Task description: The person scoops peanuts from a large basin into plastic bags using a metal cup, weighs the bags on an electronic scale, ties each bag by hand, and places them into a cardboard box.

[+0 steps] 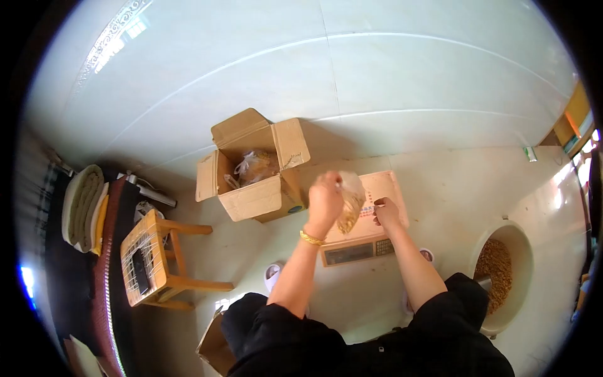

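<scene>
My left hand (326,200), below a gold bracelet, is closed on the gathered top of a clear plastic bag (352,213). Brown, nut-like pieces lie in the bottom of the bag. It hangs over a flat electronic scale (383,185) with a pinkish top, a dark display and a keypad along its near side. To the right of the bag, my right hand (388,213) is above the scale with its fingertips pinched together. What those fingers hold, if anything, is too small to make out.
An open cardboard box (251,198) with filled plastic bags stands by the wall. At right is a pale bucket (526,270) of brown pieces, with a metal scoop-like edge. A wooden stool (160,251) bearing a phone (141,271) stands left; another cardboard box (215,342) is beside my leg.
</scene>
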{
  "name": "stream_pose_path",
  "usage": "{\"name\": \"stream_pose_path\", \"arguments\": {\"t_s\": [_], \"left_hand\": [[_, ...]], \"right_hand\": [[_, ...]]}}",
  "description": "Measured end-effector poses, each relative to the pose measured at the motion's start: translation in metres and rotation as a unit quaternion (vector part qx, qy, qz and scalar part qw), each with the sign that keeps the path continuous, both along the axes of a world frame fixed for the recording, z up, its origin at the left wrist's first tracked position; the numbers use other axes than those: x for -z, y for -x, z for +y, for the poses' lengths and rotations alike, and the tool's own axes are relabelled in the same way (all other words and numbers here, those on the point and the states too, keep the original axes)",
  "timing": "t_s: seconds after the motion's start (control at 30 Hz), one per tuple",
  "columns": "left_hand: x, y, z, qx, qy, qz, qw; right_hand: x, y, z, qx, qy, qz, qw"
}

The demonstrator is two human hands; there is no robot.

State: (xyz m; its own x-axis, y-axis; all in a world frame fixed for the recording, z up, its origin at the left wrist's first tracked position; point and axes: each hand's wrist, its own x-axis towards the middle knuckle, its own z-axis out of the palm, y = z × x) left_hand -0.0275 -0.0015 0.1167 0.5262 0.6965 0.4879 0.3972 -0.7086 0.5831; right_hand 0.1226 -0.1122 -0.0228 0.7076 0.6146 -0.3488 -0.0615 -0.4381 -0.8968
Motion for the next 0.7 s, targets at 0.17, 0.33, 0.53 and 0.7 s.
{"name": "stream_pose_path", "arguments": {"t_s": [0.17,0.33,0.53,0.7], "left_hand": [[-0.134,0.047,0.052,-0.125,-0.09,-0.077,0.985],[-0.172,0.078,0.136,-0.151,-0.078,0.006,0.985],[-0.061,0.107,0.212,-0.115,-0.014,0.15,0.982],[0.041,0.137,0.243,-0.091,0.038,0.274,0.957]], "right_hand": [[0.005,0.017,0.008,-0.018,-0.036,0.051,0.998],[0.034,0.025,0.017,-0.113,-0.01,-0.046,0.993],[0.04,0.024,0.01,-0.174,0.022,-0.106,0.979],[0.057,0.016,0.005,-0.207,0.037,-0.16,0.964]]}}
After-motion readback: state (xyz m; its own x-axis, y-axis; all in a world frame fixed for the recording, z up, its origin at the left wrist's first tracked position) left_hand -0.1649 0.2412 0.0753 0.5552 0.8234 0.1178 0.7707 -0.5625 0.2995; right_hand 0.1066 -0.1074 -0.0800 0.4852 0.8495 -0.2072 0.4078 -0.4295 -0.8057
